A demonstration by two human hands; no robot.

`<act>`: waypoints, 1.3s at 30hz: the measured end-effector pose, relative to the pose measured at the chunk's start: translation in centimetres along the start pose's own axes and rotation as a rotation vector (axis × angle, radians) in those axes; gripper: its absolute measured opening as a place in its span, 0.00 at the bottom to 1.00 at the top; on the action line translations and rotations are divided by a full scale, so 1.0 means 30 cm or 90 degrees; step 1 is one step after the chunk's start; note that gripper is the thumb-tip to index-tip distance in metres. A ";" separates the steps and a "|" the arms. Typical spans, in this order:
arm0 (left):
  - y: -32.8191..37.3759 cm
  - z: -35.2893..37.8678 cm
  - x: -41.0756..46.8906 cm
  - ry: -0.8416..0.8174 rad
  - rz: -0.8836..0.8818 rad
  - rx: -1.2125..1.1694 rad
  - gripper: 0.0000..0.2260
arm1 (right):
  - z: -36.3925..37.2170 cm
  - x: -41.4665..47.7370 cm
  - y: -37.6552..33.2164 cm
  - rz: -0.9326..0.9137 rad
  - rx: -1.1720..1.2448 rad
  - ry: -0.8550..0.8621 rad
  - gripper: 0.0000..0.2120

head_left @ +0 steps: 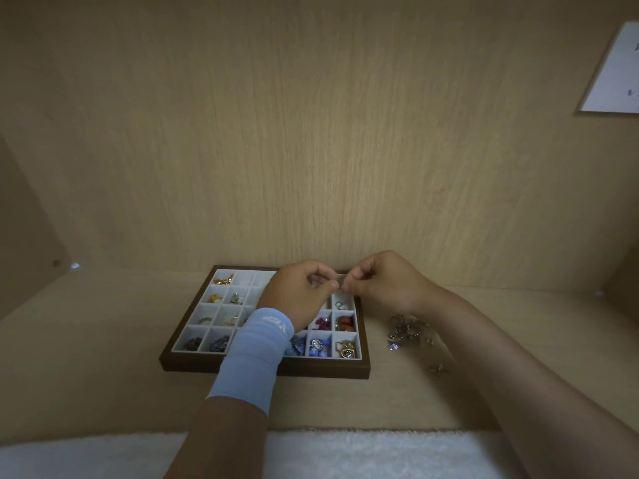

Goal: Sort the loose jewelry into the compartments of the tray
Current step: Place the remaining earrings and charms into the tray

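Observation:
A brown tray [262, 368] with white compartments lies on the wooden surface, with gold, purple, blue, red and orange pieces in several cells. My left hand [297, 299] and my right hand [383, 285] meet above the tray's back right part. Both pinch one tiny silver jewelry piece [340, 288] between their fingertips; its shape is too small to tell. A pile of loose silver jewelry [408, 331] sits on the surface right of the tray, under my right forearm's edge. My left wrist wears a light blue band and hides some middle cells.
A wooden back wall rises just behind the tray. One small loose piece [437, 369] lies apart, right of the tray's front corner. A white fluffy mat [345, 454] runs along the near edge. A white paper [615, 70] hangs at the upper right.

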State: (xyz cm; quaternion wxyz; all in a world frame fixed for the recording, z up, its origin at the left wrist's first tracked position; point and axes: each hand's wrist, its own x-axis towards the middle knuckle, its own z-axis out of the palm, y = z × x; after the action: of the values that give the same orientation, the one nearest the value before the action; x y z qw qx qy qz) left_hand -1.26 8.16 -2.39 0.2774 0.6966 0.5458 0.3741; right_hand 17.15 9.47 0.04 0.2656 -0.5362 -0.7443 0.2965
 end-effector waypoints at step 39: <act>0.117 0.192 -0.010 -0.093 0.266 0.398 0.09 | -0.142 -0.087 0.190 0.011 -0.244 -0.067 0.07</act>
State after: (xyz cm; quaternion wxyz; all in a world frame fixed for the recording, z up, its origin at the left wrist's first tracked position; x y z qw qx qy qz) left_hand 5.38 7.13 -2.91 0.0077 0.8688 0.4582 0.1876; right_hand 24.60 9.07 -1.39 0.1168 -0.5668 -0.7955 0.1795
